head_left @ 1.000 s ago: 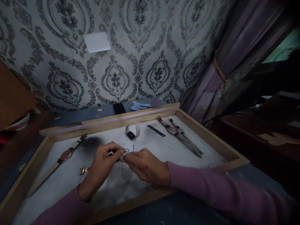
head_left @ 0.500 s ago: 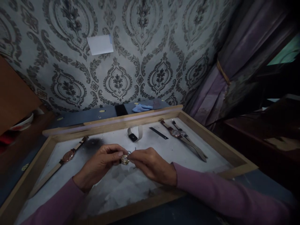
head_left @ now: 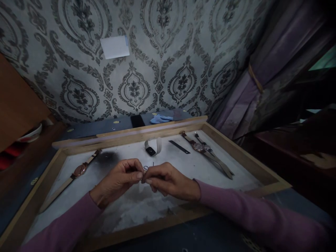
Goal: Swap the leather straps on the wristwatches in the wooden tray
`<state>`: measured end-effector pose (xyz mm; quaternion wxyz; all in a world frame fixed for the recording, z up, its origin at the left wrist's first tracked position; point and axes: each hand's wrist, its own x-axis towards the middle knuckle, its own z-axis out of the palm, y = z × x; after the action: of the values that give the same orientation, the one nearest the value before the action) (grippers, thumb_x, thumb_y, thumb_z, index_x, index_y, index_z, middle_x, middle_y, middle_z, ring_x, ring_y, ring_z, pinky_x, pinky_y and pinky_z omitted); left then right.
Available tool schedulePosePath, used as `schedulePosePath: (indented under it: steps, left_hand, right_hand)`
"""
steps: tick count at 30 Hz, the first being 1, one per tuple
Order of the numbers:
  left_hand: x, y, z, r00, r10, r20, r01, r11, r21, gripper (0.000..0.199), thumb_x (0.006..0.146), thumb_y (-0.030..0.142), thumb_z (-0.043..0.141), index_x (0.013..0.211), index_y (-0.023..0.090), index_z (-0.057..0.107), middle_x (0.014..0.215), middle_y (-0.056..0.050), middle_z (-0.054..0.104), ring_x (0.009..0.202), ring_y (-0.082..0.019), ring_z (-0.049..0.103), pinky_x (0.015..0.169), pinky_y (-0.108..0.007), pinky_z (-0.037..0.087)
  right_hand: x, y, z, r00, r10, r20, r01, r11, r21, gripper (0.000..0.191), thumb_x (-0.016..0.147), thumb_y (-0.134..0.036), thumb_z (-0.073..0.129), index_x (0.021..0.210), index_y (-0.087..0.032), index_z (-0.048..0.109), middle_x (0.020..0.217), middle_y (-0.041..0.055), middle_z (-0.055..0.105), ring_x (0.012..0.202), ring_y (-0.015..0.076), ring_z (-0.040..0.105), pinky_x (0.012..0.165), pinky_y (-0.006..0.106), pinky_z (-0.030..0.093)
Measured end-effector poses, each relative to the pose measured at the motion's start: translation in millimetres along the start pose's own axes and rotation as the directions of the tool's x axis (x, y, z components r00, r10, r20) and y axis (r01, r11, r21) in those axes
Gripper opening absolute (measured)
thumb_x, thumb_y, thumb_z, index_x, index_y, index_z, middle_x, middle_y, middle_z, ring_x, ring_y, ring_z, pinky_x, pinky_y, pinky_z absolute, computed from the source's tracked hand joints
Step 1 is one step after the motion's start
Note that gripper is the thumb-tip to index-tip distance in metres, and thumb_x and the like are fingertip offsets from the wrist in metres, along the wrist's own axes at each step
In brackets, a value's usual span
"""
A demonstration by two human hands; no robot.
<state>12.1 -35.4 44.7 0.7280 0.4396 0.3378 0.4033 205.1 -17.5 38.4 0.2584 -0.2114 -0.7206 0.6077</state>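
Note:
My left hand and my right hand meet fingertip to fingertip above a white board, both closed in a pinch. The small round gold watch seen in the left fingers half a second ago is now hidden behind the fingers. What the right fingertips grip cannot be made out. Just beyond them, a thin dark loop lies on the board. Further back stands a smartwatch with a light strap. On the left lies a wristwatch with a rose-coloured case and a long beige strap.
A raised wooden frame borders the board. Inside it, at the right, are a dark flat strip and two strapped watches. Behind the frame lie a black phone-like slab and a blue cloth.
My hands have closed in around the small gold watch, which was visible between the fingertips and is now covered. The whole view has shifted slightly.

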Motion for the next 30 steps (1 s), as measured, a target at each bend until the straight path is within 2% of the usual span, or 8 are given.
schedulePosePath:
  steps: [8, 12, 18, 22, 25, 27, 29, 30]
  left_hand:
    - [1, 1, 2.8, 0.998, 0.028, -0.056, -0.028, 1.0, 0.013, 0.027, 0.064, 0.026, 0.083, 0.062, 0.013, 0.06, 0.055, 0.003, 0.055, 0.052, -0.007, 0.041, 0.052, -0.02, 0.028]
    - [2, -2, 3.3, 0.993, 0.045, -0.11, -0.046, 0.999, -0.006, 0.027, 0.067, 0.028, 0.081, 0.062, 0.013, 0.06, 0.052, 0.003, 0.053, 0.054, -0.009, 0.045, 0.056, -0.02, 0.035]
    - [2, -6, 2.3, 0.981, 0.072, -0.179, -0.087, 0.993, -0.076, 0.025, 0.068, 0.023, 0.081, 0.061, 0.014, 0.059, 0.065, 0.004, 0.053, 0.059, -0.007, 0.047, 0.058, -0.017, 0.038]
    - [3, -5, 2.4, 0.984, 0.087, -0.158, -0.099, 0.992, -0.074, 0.026, 0.067, 0.024, 0.081, 0.06, 0.015, 0.057, 0.068, 0.003, 0.054, 0.058, -0.007, 0.049, 0.059, -0.018, 0.04]
    - [4, -2, -1.2, 0.986, 0.103, -0.135, -0.097, 0.994, 0.051, 0.025, 0.072, 0.029, 0.077, 0.063, 0.015, 0.058, 0.065, 0.002, 0.055, 0.057, -0.009, 0.049, 0.057, -0.02, 0.039]
    - [5, 2, -4.8, 0.984, 0.143, -0.105, -0.113, 0.961, 0.253, 0.024, 0.078, 0.032, 0.071, 0.065, 0.016, 0.058, 0.061, 0.002, 0.055, 0.055, -0.009, 0.047, 0.053, -0.02, 0.036]
    - [3, 7, -7.8, 0.967, 0.249, -0.043, -0.188, 0.82, 0.541, 0.021, 0.084, 0.03, 0.064, 0.069, 0.016, 0.06, 0.063, 0.001, 0.056, 0.056, -0.011, 0.047, 0.053, -0.022, 0.035]
    - [1, 9, -8.7, 0.946, 0.325, 0.013, -0.248, 0.693, 0.677, 0.018, 0.087, 0.027, 0.061, 0.073, 0.016, 0.062, 0.066, 0.0, 0.058, 0.061, -0.012, 0.05, 0.056, -0.023, 0.037]
  right_hand:
    - [4, 0, 1, 0.998, 0.064, 0.002, -0.064, 0.992, 0.105, 0.026, 0.087, -0.035, 0.059, 0.089, -0.01, 0.065, 0.063, -0.0034, 0.056, 0.04, 0.0015, 0.043, 0.039, 0.014, 0.033]
    - [9, 4, 1, 0.992, 0.12, -0.033, -0.109, 0.967, 0.232, 0.03, 0.087, -0.039, 0.059, 0.083, -0.01, 0.064, 0.063, -0.0015, 0.061, 0.036, 0.0005, 0.04, 0.035, 0.014, 0.028]
    - [17, 8, -1, 0.973, 0.192, 0.13, -0.232, 0.798, 0.557, 0.029, 0.083, -0.039, 0.064, 0.086, -0.01, 0.062, 0.054, -0.0018, 0.064, 0.029, 0.001, 0.035, 0.032, 0.015, 0.02]
    - [20, 10, -1, 0.955, 0.212, 0.206, -0.296, 0.694, 0.657, 0.026, 0.078, -0.035, 0.07, 0.085, -0.012, 0.061, 0.05, -0.0031, 0.063, 0.029, 0.0016, 0.034, 0.033, 0.015, 0.02]
    - [20, 11, -2, 0.952, 0.237, 0.194, -0.305, 0.671, 0.676, 0.022, 0.077, -0.03, 0.071, 0.081, -0.012, 0.06, 0.049, -0.0032, 0.062, 0.028, 0.0007, 0.031, 0.033, 0.015, 0.017]
    - [19, 11, -2, 0.956, 0.248, 0.157, -0.288, 0.687, 0.666, 0.019, 0.077, -0.028, 0.069, 0.08, -0.011, 0.061, 0.049, -0.0026, 0.063, 0.028, -0.0002, 0.029, 0.032, 0.015, 0.013]
    - [18, 10, -3, 0.961, 0.249, 0.118, -0.266, 0.723, 0.638, 0.019, 0.078, -0.026, 0.068, 0.079, -0.009, 0.062, 0.05, -0.0013, 0.063, 0.028, -0.0005, 0.029, 0.032, 0.016, 0.011]
    - [18, 9, -3, 0.964, 0.245, 0.104, -0.256, 0.74, 0.622, 0.019, 0.077, -0.026, 0.068, 0.078, -0.008, 0.063, 0.05, -0.0008, 0.064, 0.028, -0.0004, 0.029, 0.031, 0.016, 0.01]
